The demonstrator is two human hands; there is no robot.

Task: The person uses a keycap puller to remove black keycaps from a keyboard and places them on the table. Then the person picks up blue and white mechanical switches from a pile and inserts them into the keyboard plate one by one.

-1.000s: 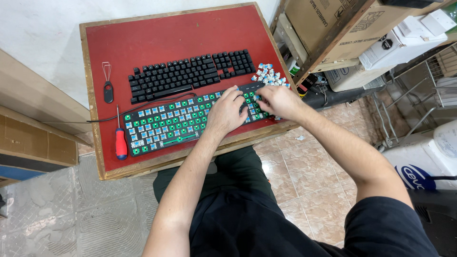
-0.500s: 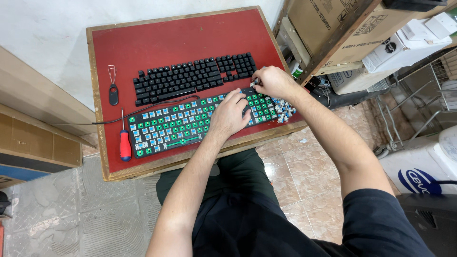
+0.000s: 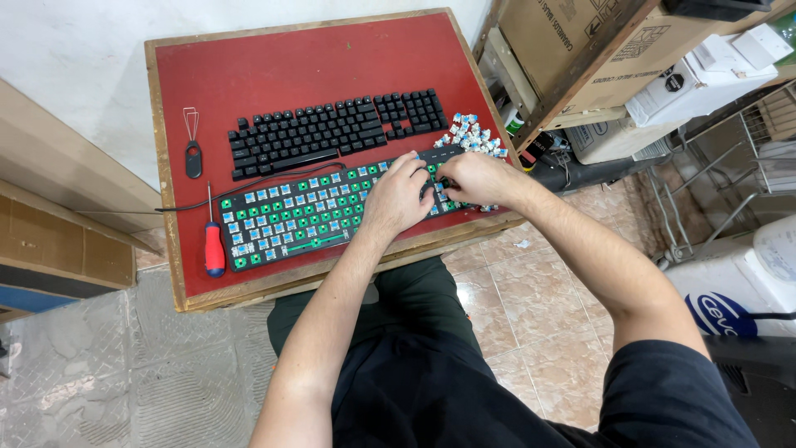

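Green-lit keyboard (image 3: pixel 290 217) switches look small and brittle, so pinch their sides; your curled right hand (image 3: pixel 473 178) and flat left hand (image 3: pixel 396 197) hide any grip.

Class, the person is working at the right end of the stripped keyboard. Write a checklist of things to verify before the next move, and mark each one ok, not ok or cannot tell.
1. Both hands on the stripped keyboard: ok; left hand and right hand rest on its right end.
2. Tool held in the right hand: cannot tell; the fingers hide it.
3. Loose switches kept together: ok; piled at the table's right edge.
4. Set of black keycaps out of the way: ok; it lies behind the keyboard.
5. Red-handled screwdriver and wire keycap puller within reach: ok; both lie at the left.
6. Pile safe from falling: not ok; it sits close to the edge.
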